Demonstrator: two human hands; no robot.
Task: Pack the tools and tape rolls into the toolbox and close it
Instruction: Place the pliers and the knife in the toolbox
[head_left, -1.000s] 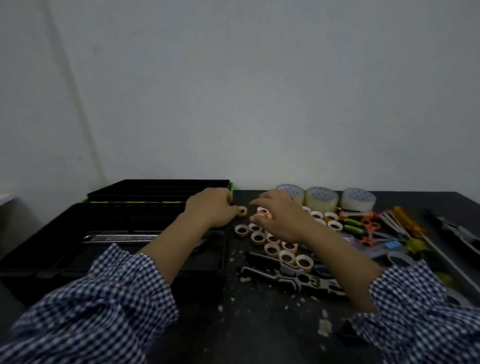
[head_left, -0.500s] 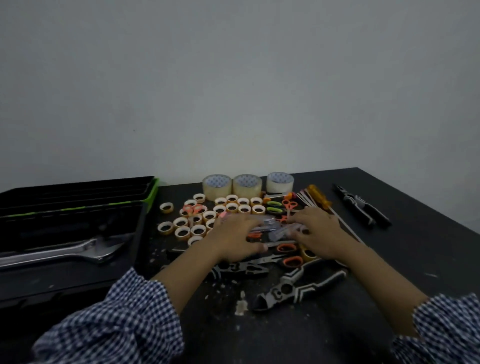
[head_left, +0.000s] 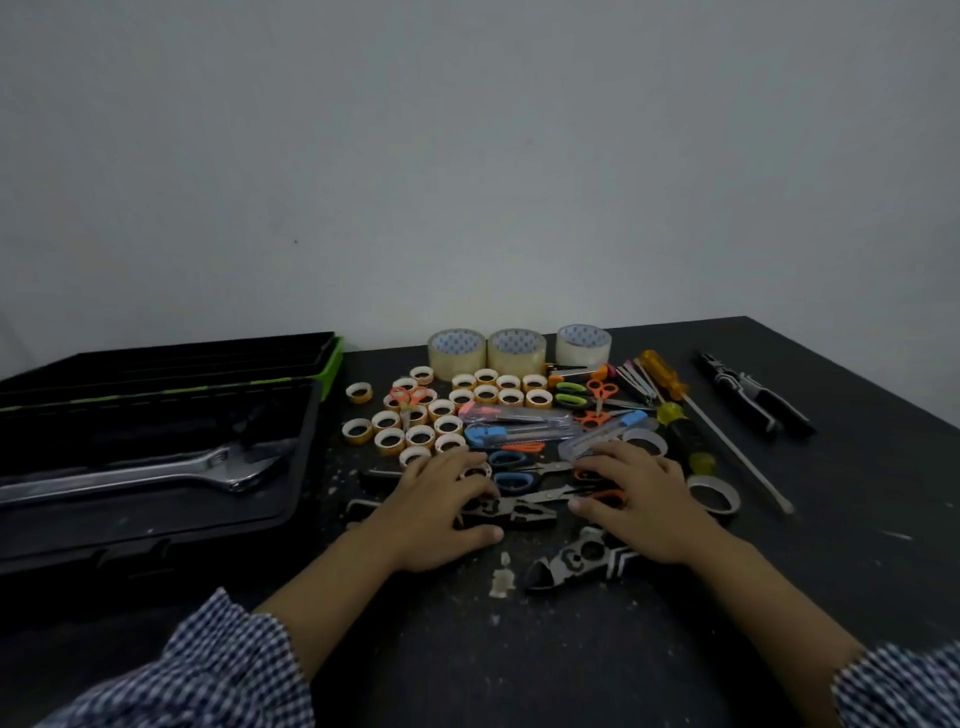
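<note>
1. The toolbox (head_left: 305, 452) at the left of the frame is open, holding only an adjustable wrench (head_left: 156, 472); its left end is cut off.
2. Both hands have swung over to the centre heap, so tools look to go next. The left hand (head_left: 441, 512) curls over black pliers (head_left: 524, 508), grip unclear. The right hand (head_left: 641, 499) lies flat with fingers spread, hiding what's beneath.
3. The small tape rolls (head_left: 421, 415) are left behind, still unpacked.

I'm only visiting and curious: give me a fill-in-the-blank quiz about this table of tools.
The tool lying in the toolbox is an adjustable ____.
____ large clear tape rolls stand in a row by the wall.
The toolbox lid is ____.
The amber-handled screwdriver lies to the ____ of the small tape rolls.
Missing words: wrench, three, open, right.
</note>
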